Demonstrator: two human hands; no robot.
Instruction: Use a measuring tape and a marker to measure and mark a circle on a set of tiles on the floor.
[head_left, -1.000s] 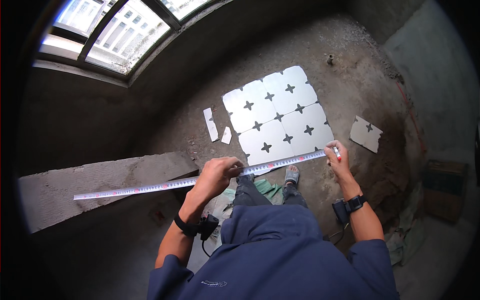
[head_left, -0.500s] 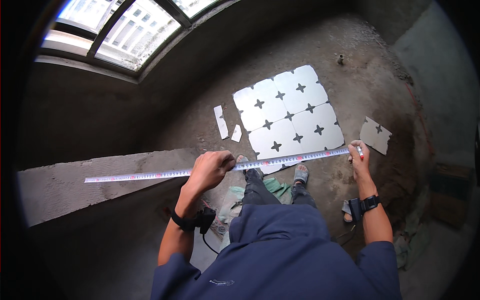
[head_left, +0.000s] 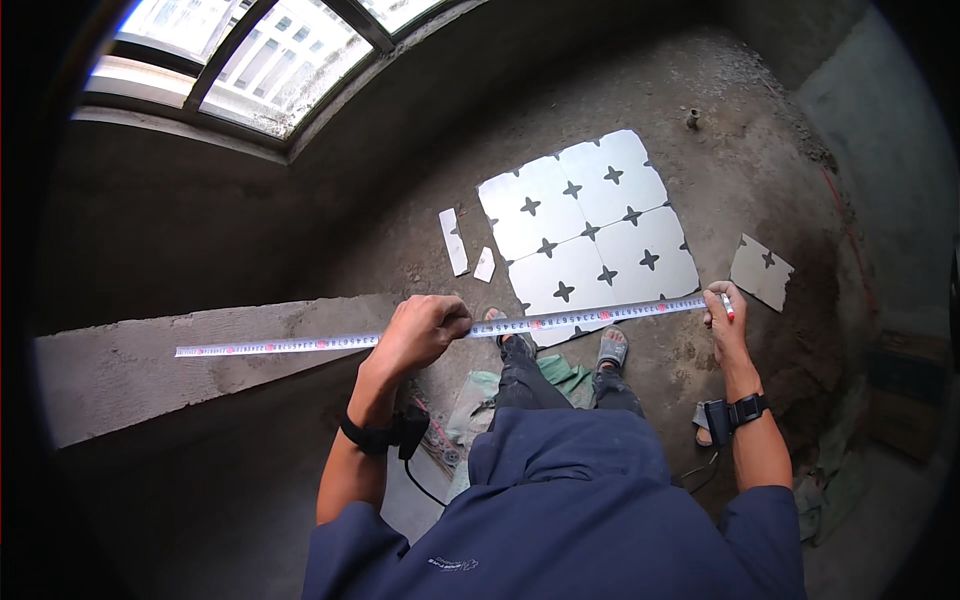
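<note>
A long white tape measure blade with black and red markings stretches across the view, rising slightly to the right. My left hand is closed around the blade near its middle. At the right end, my right hand pinches the blade. A slim white thing with a red end also sits in that hand; its kind is not plain. Past my left hand the blade runs over a rough concrete ledge. Below the right part of the blade lie white patterned floor tiles, with dark star shapes on them.
Two narrow tile offcuts, a strip and a small piece, lie left of the tiles. A broken tile lies to the right. A short pipe stands up from the floor. Green sacking lies by my feet. A window is upper left.
The view has shifted slightly, so the tiles and floor appear a little farther right. Both hands keep their hold on the tape measure blade, which stays stretched out.
</note>
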